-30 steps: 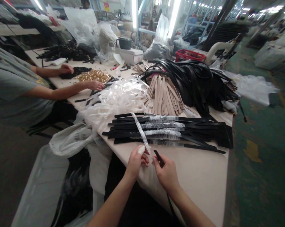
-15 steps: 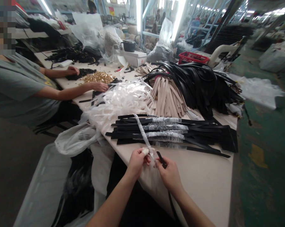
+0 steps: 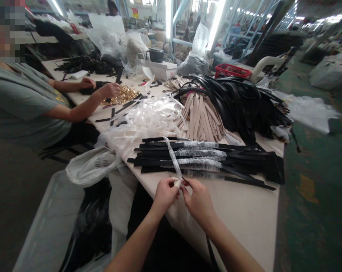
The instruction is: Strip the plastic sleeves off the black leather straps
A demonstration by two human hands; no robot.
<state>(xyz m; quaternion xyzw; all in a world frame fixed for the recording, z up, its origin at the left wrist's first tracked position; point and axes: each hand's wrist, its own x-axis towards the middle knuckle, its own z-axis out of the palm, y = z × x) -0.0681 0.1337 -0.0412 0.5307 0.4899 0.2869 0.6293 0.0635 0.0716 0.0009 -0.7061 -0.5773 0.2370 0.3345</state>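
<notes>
Clear film strip point(image 3: 172, 160) runs from the wrapped bundle of black straps point(image 3: 205, 160) into your left hand point(image 3: 165, 194), its grip closed around the film, with a taped fingertip point(image 3: 177, 184) at the front. Your right hand point(image 3: 198, 200) holds a narrow pinch on a black strap point(image 3: 184, 181), whose end sits between your hands, just above the cream surface point(image 3: 239, 215), while its tail point(image 3: 210, 251) hangs past the edge. That tail's weight could drag the strap from so narrow a pinch. Pulling the film hard could tear it or shift the stacked bundle, and the taped fingertip could lose its feel and let the film slip.
</notes>
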